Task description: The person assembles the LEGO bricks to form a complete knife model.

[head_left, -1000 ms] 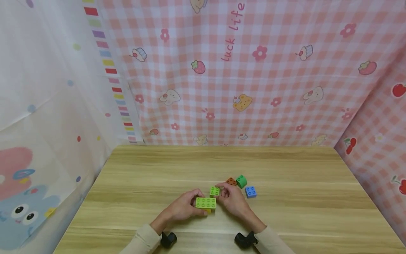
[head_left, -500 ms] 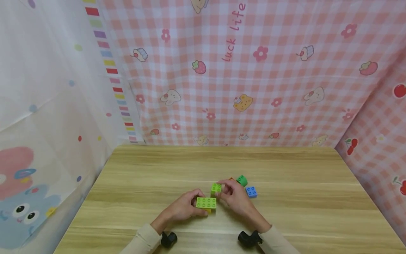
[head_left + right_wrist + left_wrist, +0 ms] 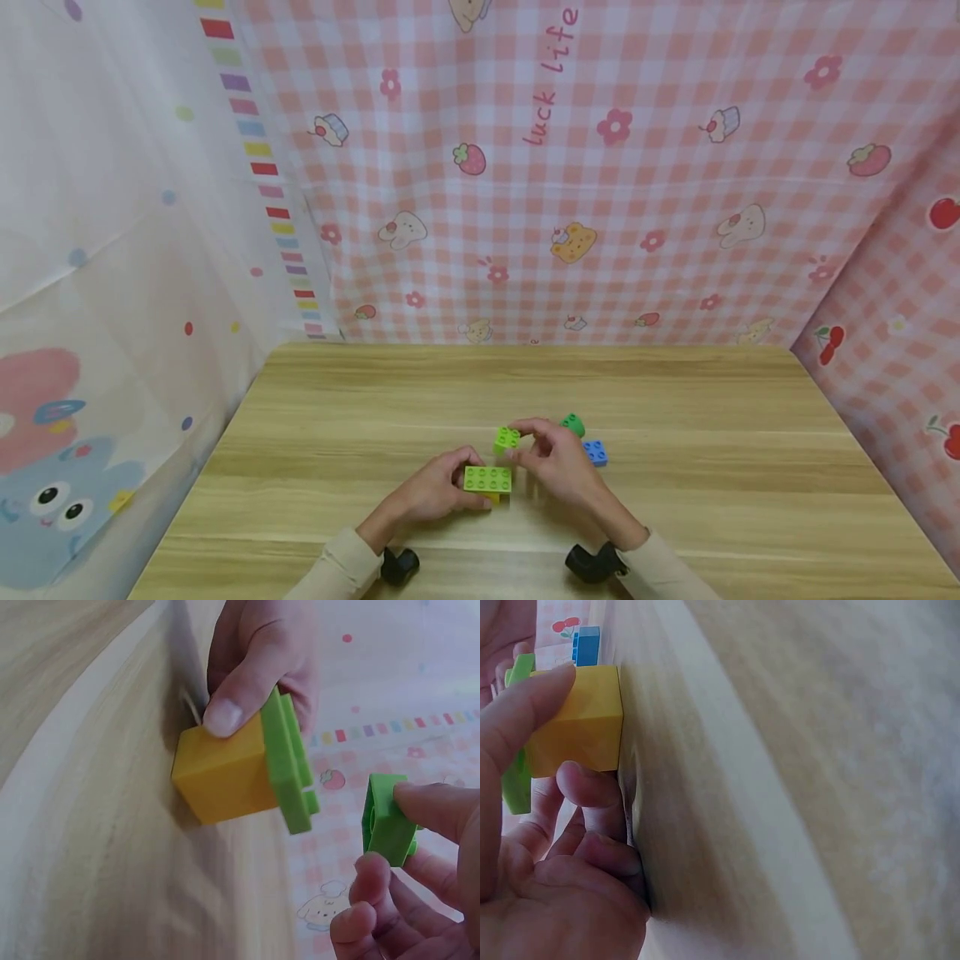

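My left hand (image 3: 435,487) grips a yellow block (image 3: 225,776) standing on the table, thumb on one side and fingers on the other. A flat lime-green eight-stud building brick (image 3: 487,478) sits on top of that block and overhangs it. My right hand (image 3: 561,460) pinches a small lime-green four-stud brick (image 3: 388,817) between thumb and fingers. It is held up off the table, studs upward, just behind and to the right of the long green brick. In the right wrist view its hollow underside partly shows, and a gap separates it from the other green brick.
A blue four-stud brick (image 3: 596,452) and a darker green rounded brick (image 3: 573,425) lie right beyond my right hand. The wooden table (image 3: 360,392) ends at a pink checked cloth (image 3: 615,192) hanging behind it.
My right hand has lifted the small green brick from the table and drawn it slightly left. The orange-brown brick is now hidden behind that hand. My left hand keeps its place.
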The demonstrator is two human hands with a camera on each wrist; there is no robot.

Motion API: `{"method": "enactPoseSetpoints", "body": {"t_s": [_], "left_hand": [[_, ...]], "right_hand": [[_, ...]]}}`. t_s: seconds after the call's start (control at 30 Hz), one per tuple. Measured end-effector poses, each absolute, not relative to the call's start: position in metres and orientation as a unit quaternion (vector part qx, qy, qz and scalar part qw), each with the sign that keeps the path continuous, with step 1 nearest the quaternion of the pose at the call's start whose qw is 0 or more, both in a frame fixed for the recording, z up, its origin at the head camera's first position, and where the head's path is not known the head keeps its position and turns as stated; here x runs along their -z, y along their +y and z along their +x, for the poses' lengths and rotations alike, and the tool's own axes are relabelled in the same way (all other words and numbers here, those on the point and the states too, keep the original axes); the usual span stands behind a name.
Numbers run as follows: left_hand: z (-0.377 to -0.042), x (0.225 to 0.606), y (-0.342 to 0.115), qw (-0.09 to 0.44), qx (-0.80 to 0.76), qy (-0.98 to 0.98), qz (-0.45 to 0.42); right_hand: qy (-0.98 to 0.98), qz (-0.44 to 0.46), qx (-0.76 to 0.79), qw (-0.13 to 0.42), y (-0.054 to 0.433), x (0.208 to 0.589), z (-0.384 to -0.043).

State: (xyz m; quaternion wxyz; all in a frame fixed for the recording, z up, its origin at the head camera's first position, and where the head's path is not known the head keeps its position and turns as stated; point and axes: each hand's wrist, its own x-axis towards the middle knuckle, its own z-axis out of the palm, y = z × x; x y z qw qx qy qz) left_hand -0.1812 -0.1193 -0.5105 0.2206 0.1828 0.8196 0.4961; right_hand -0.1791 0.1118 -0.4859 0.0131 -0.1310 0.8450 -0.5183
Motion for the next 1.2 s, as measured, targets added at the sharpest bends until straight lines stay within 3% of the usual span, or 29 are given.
{"method": "enactPoseSetpoints", "body": {"t_s": [0.4,0.73,1.2], "left_hand": [[-0.182,0.515,-0.12,0.219,-0.498,0.817,0.19],[-0.182,0.517,-0.121,0.225,-0.496,0.815,0.196],[-0.184,0.513,-0.121,0.222,-0.49,0.82,0.193]], "right_hand": [[0.841,-0.182,0.509,0.018,0.107,0.48,-0.172],[0.831,-0.225,0.507,0.054,0.1,0.489,-0.169],[0.837,-0.238,0.49,0.058,0.096,0.492,-0.169]]}}
